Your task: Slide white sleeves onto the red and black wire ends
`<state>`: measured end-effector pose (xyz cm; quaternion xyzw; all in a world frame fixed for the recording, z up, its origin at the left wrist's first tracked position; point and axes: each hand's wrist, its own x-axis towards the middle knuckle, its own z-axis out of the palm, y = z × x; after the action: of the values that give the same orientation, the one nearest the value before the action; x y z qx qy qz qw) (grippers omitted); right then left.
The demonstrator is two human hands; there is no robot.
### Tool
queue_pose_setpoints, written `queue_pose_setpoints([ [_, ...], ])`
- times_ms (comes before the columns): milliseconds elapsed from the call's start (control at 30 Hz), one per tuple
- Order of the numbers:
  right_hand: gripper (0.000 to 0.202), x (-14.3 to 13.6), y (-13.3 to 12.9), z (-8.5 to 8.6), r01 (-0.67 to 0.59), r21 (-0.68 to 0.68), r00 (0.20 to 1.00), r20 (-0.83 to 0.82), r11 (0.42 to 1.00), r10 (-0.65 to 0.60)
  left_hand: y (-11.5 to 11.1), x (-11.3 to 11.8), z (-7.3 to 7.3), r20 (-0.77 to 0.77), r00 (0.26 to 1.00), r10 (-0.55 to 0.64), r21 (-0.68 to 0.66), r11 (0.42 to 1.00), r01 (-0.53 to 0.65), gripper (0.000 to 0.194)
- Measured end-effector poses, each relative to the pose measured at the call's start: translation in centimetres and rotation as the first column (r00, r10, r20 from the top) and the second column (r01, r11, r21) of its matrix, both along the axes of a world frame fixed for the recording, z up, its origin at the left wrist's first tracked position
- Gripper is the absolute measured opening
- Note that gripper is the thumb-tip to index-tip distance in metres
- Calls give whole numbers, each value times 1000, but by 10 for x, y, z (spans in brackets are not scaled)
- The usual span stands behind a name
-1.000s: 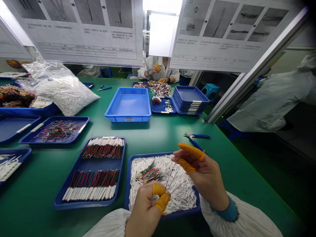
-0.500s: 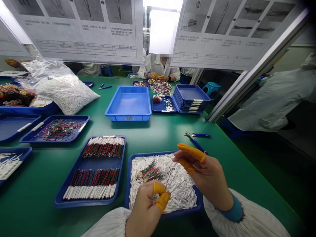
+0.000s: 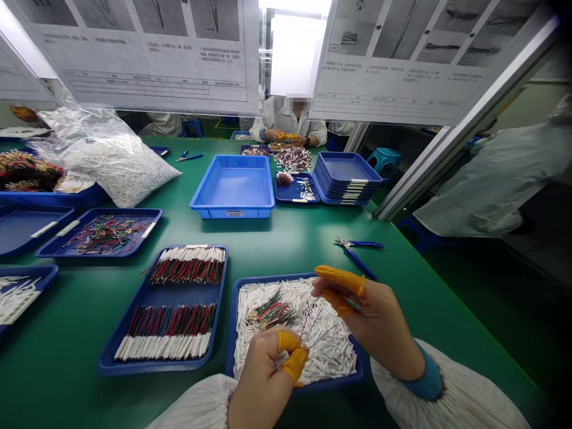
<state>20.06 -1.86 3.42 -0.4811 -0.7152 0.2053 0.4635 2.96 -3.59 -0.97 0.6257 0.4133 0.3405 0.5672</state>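
Through the head view, my only one, I see the left hand point(image 3: 268, 372) pinching a few thin wires point(image 3: 304, 329) between covered thumb and finger, over a tray point(image 3: 230, 333) of white sleeves point(image 3: 330, 357). The grip sits low on the wires, I'd judge so their upper ends fan out free towards the right hand point(image 3: 373, 316). That one is narrow, its fingers close to those ends; whether anything is caught between them I cannot tell. A wire bundle point(image 3: 272, 311) rests on the sleeves, probably to keep both within easy reach.

To the left, a second tray point(image 3: 181, 296) carries two rows of sleeved wires point(image 3: 163, 348), white ends outward, likely for neat counting. Pliers point(image 3: 366, 244) lie open on the surface point(image 3: 286, 241), just beyond the right hand, perhaps parked out of the way.

As for writing, the hanging sheets point(image 3: 156, 71) show photos joined by arrows, but their print is too blurred for me. The label point(image 3: 234, 213) on the light-blue bin point(image 3: 232, 185) is too small. A card point(image 3: 79, 179) at far left seems to begin "STP", though I'm unsure.
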Motion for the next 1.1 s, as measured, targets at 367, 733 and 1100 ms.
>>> queue_pose_setpoints([
  [367,35,0,0,1,-5,14,1000,16,1000,5,0,0,1,11,1000,-10,-14,1000,10,15],
  [733,32,2,1,6,12,7,997,80,1000,-13,-1,0,2,-31,999,20,55,998,-18,14],
  [1100,28,1,1,2,-7,-6,995,104,1000,8,-2,0,3,-13,1000,15,24,1000,-14,13],
])
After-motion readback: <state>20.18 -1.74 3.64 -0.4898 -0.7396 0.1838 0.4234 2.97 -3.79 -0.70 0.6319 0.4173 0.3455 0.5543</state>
